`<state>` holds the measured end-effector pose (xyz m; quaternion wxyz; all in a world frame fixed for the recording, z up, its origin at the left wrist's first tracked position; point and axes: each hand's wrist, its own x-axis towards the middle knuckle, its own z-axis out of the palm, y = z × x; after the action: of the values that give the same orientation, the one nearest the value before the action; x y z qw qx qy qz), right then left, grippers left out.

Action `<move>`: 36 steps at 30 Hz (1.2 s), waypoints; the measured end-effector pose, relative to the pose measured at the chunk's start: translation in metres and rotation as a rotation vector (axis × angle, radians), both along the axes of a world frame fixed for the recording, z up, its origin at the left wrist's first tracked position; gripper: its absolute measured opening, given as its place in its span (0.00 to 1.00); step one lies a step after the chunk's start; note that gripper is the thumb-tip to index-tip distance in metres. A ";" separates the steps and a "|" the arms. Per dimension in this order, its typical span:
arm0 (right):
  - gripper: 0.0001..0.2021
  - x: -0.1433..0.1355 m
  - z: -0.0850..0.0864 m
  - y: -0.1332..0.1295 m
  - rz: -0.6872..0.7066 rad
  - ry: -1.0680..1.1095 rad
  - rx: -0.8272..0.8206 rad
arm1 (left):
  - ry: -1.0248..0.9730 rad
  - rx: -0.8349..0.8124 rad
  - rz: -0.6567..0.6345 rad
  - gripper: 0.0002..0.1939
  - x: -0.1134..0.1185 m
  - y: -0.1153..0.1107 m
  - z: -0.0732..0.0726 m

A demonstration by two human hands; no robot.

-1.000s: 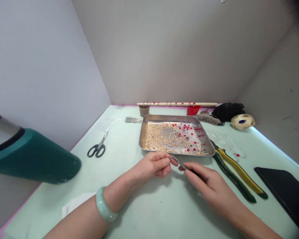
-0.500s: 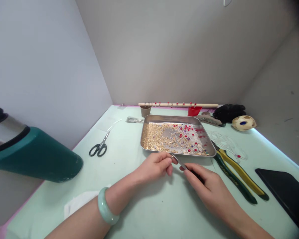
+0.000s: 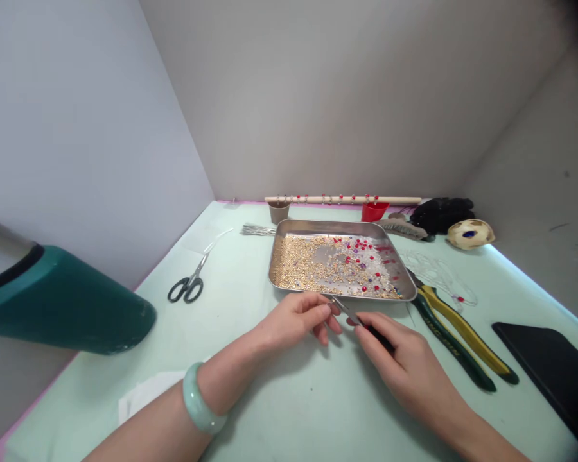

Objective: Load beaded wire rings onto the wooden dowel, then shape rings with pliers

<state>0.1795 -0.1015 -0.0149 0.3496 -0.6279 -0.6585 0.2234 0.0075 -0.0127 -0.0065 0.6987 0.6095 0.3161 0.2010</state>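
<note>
My right hand is closed round a pair of small long-nosed pliers with dark handles. Their thin metal jaws reach up and left to the fingertips of my left hand. Thumb and forefinger are pinched together there, and what lies between them is too small to make out. The other fingers of that hand are loosely curled, and a pale green bangle circles the wrist. Just beyond both hands stands a metal tray of gold, clear, red and purple beads.
To the left are scissors and a large green bottle. Large yellow-green pliers and a black flat object lie right. Behind the tray, a wooden stick with beaded pieces rests across a brown cup and a red cup.
The lower fingers of my left hand have spread a little, while its pinch stays at the pliers' tip. My right hand keeps nearly the same place. The view has shifted slightly.
</note>
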 end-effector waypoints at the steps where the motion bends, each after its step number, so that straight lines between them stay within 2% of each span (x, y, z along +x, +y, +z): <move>1: 0.12 0.000 0.001 0.000 -0.002 0.010 -0.013 | 0.004 -0.001 0.011 0.12 0.000 0.000 0.000; 7: 0.12 -0.001 0.006 -0.001 -0.011 0.076 -0.059 | 0.012 0.013 0.028 0.14 0.001 -0.001 0.001; 14: 0.15 -0.002 0.015 -0.001 0.049 0.202 -0.221 | -0.040 0.009 0.089 0.14 0.000 -0.003 0.004; 18: 0.16 -0.002 0.015 -0.001 0.087 0.173 -0.181 | -0.028 0.024 0.082 0.15 0.000 -0.001 0.001; 26: 0.14 -0.001 0.003 -0.001 0.084 0.064 -0.070 | 0.024 0.094 0.038 0.14 0.001 -0.001 -0.003; 36: 0.14 -0.002 0.006 -0.001 0.117 0.049 -0.047 | -0.019 0.037 0.041 0.14 0.001 -0.005 0.000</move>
<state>0.1775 -0.1029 -0.0091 0.3371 -0.5907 -0.6798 0.2744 0.0081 -0.0175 -0.0068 0.6862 0.6137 0.3179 0.2270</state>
